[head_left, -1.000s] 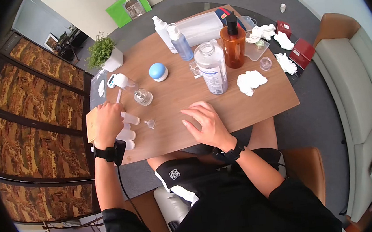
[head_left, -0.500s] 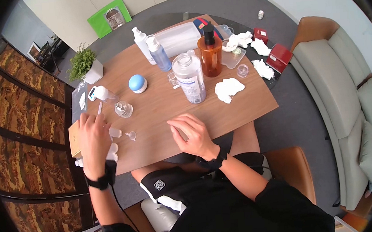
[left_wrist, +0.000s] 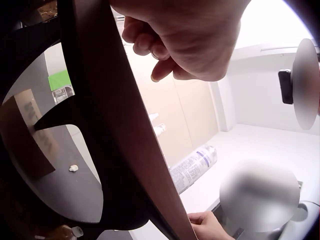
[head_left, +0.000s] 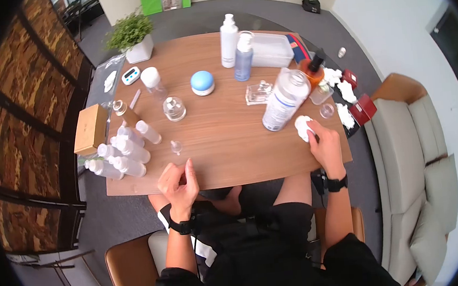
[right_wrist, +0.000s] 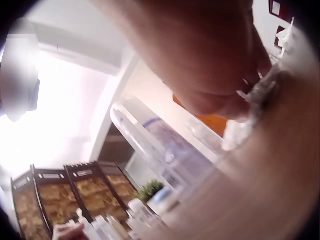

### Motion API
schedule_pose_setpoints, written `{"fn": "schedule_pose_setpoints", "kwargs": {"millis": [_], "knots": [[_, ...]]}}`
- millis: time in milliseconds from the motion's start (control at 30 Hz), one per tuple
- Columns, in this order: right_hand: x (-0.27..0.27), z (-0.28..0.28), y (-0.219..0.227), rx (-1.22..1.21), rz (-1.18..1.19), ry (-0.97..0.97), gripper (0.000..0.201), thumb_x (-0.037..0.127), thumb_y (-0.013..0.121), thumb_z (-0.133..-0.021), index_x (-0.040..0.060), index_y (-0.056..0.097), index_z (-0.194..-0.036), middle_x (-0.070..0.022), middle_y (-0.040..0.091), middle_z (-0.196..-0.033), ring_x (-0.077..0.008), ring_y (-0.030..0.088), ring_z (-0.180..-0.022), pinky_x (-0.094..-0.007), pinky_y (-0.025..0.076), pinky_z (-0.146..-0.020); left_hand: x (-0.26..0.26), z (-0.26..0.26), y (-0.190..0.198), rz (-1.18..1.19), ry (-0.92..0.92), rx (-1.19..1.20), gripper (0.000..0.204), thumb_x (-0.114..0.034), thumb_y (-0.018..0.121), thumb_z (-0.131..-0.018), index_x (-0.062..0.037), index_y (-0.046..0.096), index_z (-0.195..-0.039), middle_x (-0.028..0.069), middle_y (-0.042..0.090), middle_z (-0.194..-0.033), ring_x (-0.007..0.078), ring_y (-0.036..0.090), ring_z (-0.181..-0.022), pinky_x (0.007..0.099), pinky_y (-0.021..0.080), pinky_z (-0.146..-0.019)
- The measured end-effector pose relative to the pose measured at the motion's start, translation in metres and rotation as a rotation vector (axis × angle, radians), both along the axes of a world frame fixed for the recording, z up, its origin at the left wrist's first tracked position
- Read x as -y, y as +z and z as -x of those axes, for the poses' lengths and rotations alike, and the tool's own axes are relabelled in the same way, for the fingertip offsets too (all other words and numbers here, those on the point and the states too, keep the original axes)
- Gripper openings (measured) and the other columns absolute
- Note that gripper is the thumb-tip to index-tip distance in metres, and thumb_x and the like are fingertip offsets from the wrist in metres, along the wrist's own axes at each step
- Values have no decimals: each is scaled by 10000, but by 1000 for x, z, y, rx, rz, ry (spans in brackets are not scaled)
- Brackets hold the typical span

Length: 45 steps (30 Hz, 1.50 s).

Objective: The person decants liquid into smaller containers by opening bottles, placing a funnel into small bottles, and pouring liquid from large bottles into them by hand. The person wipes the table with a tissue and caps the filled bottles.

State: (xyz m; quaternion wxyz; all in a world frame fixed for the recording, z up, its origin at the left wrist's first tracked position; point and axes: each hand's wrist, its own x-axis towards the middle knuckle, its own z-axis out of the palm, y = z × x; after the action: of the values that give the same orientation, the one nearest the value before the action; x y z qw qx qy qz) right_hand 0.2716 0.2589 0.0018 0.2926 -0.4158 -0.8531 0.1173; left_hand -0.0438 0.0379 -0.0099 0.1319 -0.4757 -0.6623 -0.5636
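At the table's right front, my right hand [head_left: 327, 144] pinches a crumpled white tissue [head_left: 303, 128] against the tabletop. The right wrist view shows the tissue [right_wrist: 239, 134] bunched under the fingertips. A large clear labelled bottle [head_left: 283, 104] leans just left of the tissue, with an amber pump bottle [head_left: 311, 71] behind it. My left hand [head_left: 178, 184] is at the front edge, fingers loosely curled, thumb raised, holding nothing. Nearest to it lies a small clear funnel [head_left: 176, 147]. Several small white bottles [head_left: 131, 150] stand to its left.
A cardboard box [head_left: 90, 129] and potted plant [head_left: 134, 39] line the left side. A glass bottle [head_left: 175, 109], blue-lidded jar [head_left: 202, 83] and blue pump bottle [head_left: 243, 60] stand mid-table, before a clear plastic bin [head_left: 271, 50]. Red boxes [head_left: 364, 109] lie at right.
My right hand has moved right onto the tissue and taken hold of it. My left hand has come away from the small bottles to the front edge. The head view has shifted.
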Motion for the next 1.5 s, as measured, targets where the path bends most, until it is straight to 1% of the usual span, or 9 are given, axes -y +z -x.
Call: {"fn": "schedule_pose_setpoints", "kwargs": {"millis": [67, 133, 367, 567, 667, 967, 1133, 1367, 1500], "knots": [[9, -1, -5, 35, 23, -34, 250, 21, 701, -913, -22, 719, -1159, -258, 714, -1220, -426, 691, -1139, -446, 576, -936, 1, 4, -8, -13, 8, 15, 242, 0, 777, -890, -2, 636, -694, 71, 469, -560, 190, 424, -475, 340, 286, -466], [19, -1, -11, 32, -91, -33, 277, -24, 683, -920, -18, 723, -1194, -267, 717, -1206, -424, 723, -1062, -425, 586, -892, 1, 7, -11, -26, -6, 35, 223, 25, 796, -855, -13, 650, -691, 63, 468, -541, 198, 429, -459, 347, 297, -450], [57, 8, -10, 38, -101, -54, 301, -43, 670, -927, -23, 717, -1224, -265, 729, -1182, -407, 727, -1101, -422, 578, -939, 3, 7, -8, -28, -36, 34, 222, 40, 799, -831, -17, 650, -678, 62, 454, -535, 229, 437, -464, 367, 316, -447], [98, 48, 0, 49, 35, 75, 377, -49, 627, -926, -58, 661, -1301, -296, 664, -1327, -431, 645, -1261, -465, 542, -1052, 4, 11, -12, -47, -79, 9, 172, 75, 794, -812, 1, 668, -720, 61, 487, -566, 222, 449, -483, 348, 331, -458], [111, 76, 5, 100, 82, 230, 450, -61, 597, -928, -86, 584, -1377, -321, 589, -1421, -435, 585, -1340, -467, 496, -1120, 5, 13, -14, -48, -103, 17, 162, 77, 793, -806, -2, 678, -726, 60, 487, -567, 230, 453, -484, 353, 336, -461], [111, 150, 12, 132, 102, 461, 500, -138, 573, -868, -93, 588, -1366, -294, 576, -1442, -412, 558, -1371, -462, 501, -1125, 5, 15, -13, -70, -123, 37, 148, 82, 805, -780, -5, 691, -741, 61, 483, -568, 233, 467, -492, 359, 343, -464], [103, 170, 8, 169, 18, 521, 418, -91, 636, -853, -78, 654, -1271, -253, 654, -1342, -369, 626, -1300, -438, 562, -1048, 7, 14, -8, -20, -108, 31, 172, 47, 825, -774, -8, 672, -719, 79, 505, -595, 261, 505, -521, 381, 391, -485], [97, 166, 4, 140, -37, 519, 359, -58, 667, -841, -64, 696, -1199, -215, 696, -1276, -332, 664, -1250, -414, 591, -996, 4, 11, -10, 6, -108, 7, 189, 58, 802, -813, -7, 665, -701, 79, 477, -566, 242, 459, -486, 371, 333, -458], [87, 145, 4, 144, -84, 609, 340, -53, 688, -840, -55, 703, -1180, -197, 708, -1255, -320, 671, -1245, -414, 589, -1010, 4, 10, -10, 65, -81, -8, 205, 35, 798, -838, -4, 656, -696, 90, 475, -566, 248, 458, -485, 374, 329, -462]]}}
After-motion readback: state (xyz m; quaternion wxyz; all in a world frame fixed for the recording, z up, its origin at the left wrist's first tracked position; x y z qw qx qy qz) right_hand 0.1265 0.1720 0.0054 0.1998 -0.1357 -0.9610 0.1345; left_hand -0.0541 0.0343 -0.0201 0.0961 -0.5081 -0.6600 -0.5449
